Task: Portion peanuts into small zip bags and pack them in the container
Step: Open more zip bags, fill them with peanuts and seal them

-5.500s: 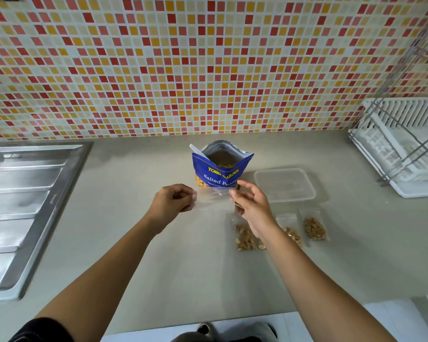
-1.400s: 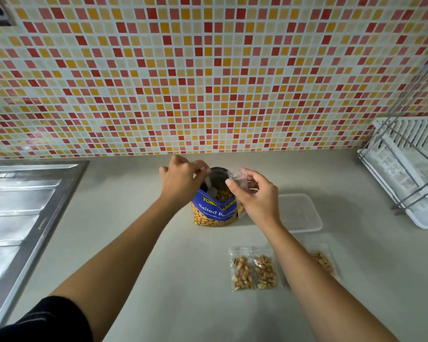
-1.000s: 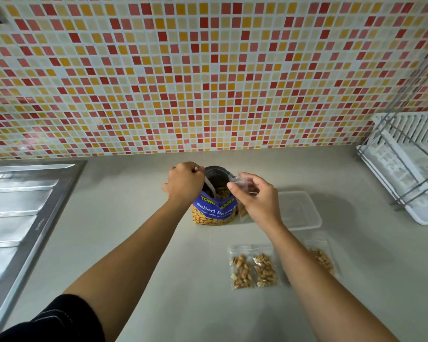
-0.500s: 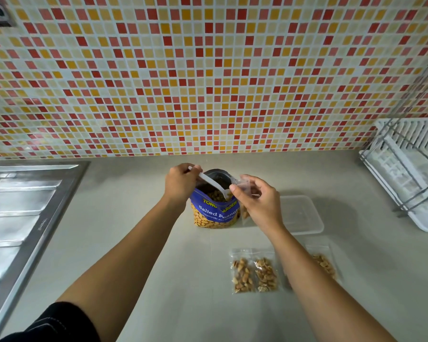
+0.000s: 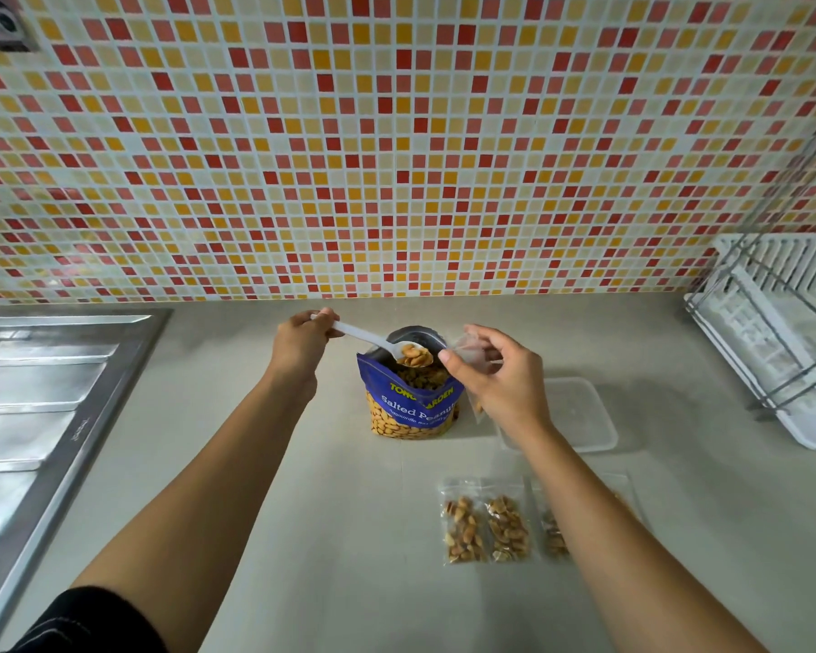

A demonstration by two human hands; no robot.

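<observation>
1. The left hand grips the handle end of a white plastic spoon, whose bowl is heaped with peanuts and held just above the open mouth of the blue peanut bag.
2. The peanut bag stands upright on the grey counter, its top spread open (a clear window near its base shows more nuts).
3. The right hand pinches a small clear zip bag by its top edge, right beside the spoon bowl; the bag hangs down behind the palm, and a few nuts seem to sit at its bottom.
4. A clear plastic container sits on the counter to the right of the peanut bag, partly behind the right wrist.
5. Nearer the camera, filled zip bags lie flat side by side; two show fully, and more are partly hidden under the right forearm.
6. A steel sink drainboard lies at the left, a white dish rack at the right.
</observation>
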